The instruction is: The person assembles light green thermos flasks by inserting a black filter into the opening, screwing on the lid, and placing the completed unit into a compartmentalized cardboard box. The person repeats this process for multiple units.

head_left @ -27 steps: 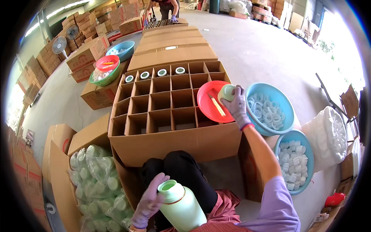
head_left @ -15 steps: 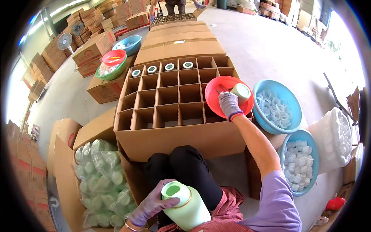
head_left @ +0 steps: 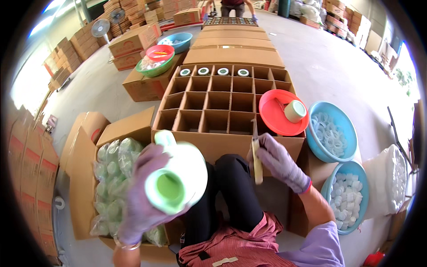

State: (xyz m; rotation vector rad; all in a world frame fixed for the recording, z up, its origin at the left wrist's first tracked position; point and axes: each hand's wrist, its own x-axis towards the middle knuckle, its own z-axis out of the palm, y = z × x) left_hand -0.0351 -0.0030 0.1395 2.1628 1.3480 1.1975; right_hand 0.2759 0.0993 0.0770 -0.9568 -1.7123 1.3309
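My left hand (head_left: 142, 191), in a purple-grey glove, grips a pale green wide-necked bottle (head_left: 191, 167) held up over my lap. The bottle's open mouth faces me, and a stubby part sticks out at its far side; motion blurs it a little. My right hand (head_left: 280, 162), gloved too, is closed on a knife (head_left: 257, 165) with a pale yellow handle, its narrow blade pointing up and away. Beyond the right hand, a red basin (head_left: 271, 119) rests on the divided carton (head_left: 222, 140); in it lie a pale green cup (head_left: 295, 111) and a thin reddish tool.
Several round-topped pieces (head_left: 223, 71) stand in the carton's far row. At left, an open box (head_left: 82, 196) holds bagged green bottles (head_left: 113, 171). Blue basins of clear rings (head_left: 329, 133) and white caps (head_left: 344, 200) stand at right. A person (head_left: 231, 9) works at the far end.
My right hand has come out of the red basin toward me, now with the knife. My left hand has raised the bottle and turned its mouth toward me. The view has shifted.
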